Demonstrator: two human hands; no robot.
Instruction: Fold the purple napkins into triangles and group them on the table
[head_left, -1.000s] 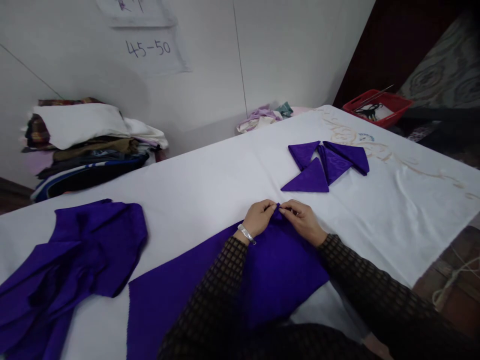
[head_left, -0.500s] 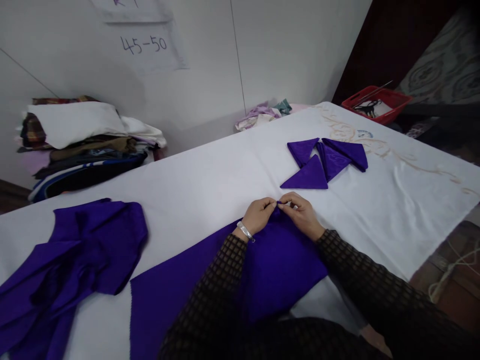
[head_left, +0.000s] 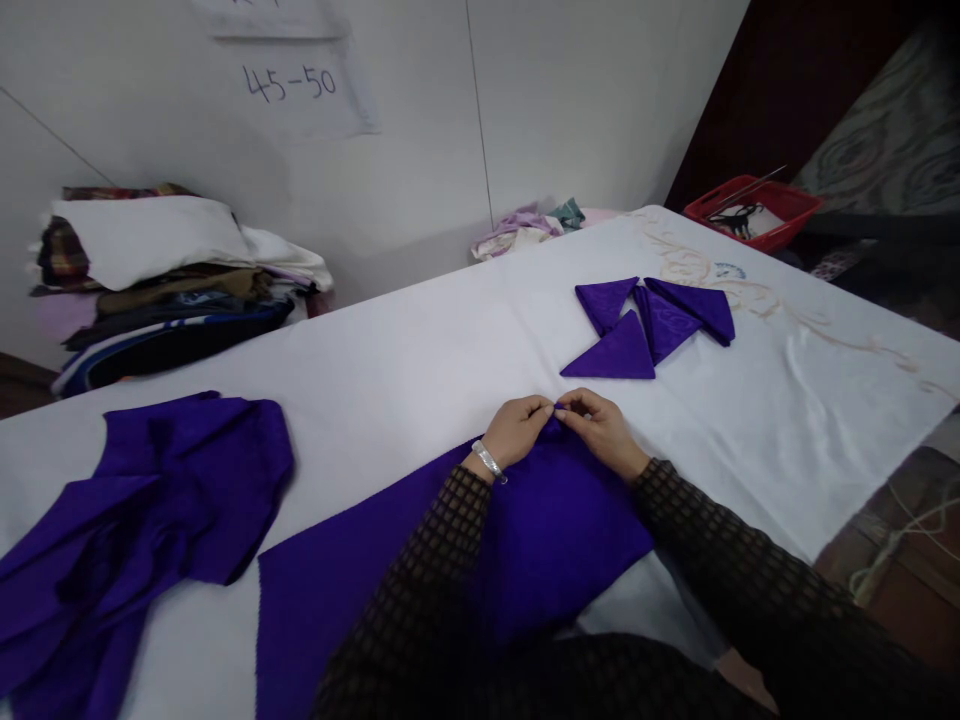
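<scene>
A purple cloth with a zigzag-cut edge lies spread in front of me, its near part under my forearms. My left hand, with a silver bracelet at the wrist, pinches the cloth's far corner. Right beside it, my right hand pinches the same corner, fingertips almost touching those of the left. The bit of fabric between the fingers is bunched and mostly hidden. Just beyond my hands lie several folded purple triangles, partly overlapping.
A crumpled purple cloth lies at the left on the white tablecloth. Folded clothes are stacked against the wall. Small cloth scraps sit at the back edge, and a red basket stands at the far right corner.
Both hands keep their pinch on the cloth corner in nearly the same place. The view has shifted very slightly; otherwise nothing visibly differs.
</scene>
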